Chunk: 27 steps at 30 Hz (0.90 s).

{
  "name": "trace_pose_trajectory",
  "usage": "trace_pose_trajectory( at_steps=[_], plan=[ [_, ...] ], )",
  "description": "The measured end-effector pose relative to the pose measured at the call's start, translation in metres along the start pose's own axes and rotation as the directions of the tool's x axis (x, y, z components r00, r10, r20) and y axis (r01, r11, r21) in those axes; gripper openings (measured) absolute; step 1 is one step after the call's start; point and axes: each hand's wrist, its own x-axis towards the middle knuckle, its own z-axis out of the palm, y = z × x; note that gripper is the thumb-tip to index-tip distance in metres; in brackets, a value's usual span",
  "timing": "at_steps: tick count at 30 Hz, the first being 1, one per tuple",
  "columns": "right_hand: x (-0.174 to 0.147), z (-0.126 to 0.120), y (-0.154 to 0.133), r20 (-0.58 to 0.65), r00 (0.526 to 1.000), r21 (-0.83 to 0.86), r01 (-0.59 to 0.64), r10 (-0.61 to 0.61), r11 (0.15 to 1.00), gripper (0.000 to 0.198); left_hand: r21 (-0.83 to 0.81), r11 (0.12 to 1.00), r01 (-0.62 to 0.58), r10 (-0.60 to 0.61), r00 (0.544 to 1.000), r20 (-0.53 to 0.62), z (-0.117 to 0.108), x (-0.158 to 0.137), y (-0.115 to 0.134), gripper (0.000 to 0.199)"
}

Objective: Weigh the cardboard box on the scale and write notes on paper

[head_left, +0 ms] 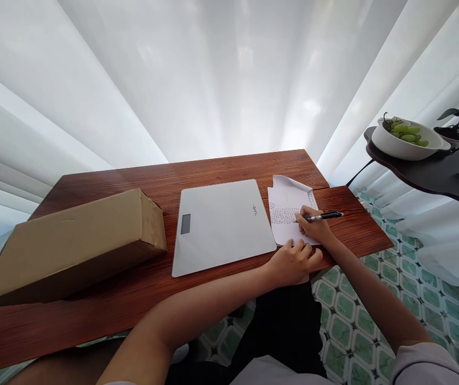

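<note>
One black pen [327,215] is pinched by the fingers of the right hand [314,228], its tip at the handwritten paper [285,199] beneath them. The left hand [290,264] rests at the paper's near edge, fingers bent and slightly apart. Left of those fingers, a flat digital scale [223,227] lies on the wooden counter [347,222], a cardboard box [80,235] farther left. Well right of the pinching fingers sits a bowl [399,145] of green grapes [409,132].

Backlit white curtains [213,80], green patterned floor tiles [345,326], reddish-brown wooden table [221,171]
</note>
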Motion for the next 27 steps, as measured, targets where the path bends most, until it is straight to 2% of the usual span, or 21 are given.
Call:
trace_pose_trajectory(
  at_steps=[4, 10, 20, 27],
  plan=[
    [0.0008, 0.0018, 0.0016, 0.042, 0.999, -0.009, -0.007, 0.007, 1.0, 0.039, -0.007, 1.0, 0.007, -0.006, 1.0, 0.03, -0.0015, 0.0008, 0.0002, 0.024],
    [0.0014, 0.0028, 0.0019, 0.039, 0.999, -0.049, 0.003, -0.001, 0.999, 0.039, -0.003, 1.0, -0.011, 0.011, 0.998, 0.062, -0.0028, 0.0005, -0.0004, 0.027],
    [0.0008, 0.0049, 0.0007, 0.005, 1.0, -0.078, 0.0, 0.001, 0.997, 0.037, -0.005, 1.0, -0.005, 0.005, 1.0, 0.008, 0.0006, 0.0011, 0.0002, 0.025],
    [0.0012, 0.0038, 0.0013, 0.008, 1.0, -0.048, -0.017, 0.018, 0.999, 0.038, 0.001, 1.0, -0.012, 0.012, 0.999, 0.048, -0.0033, 0.0006, -0.0005, 0.023]
  ],
)
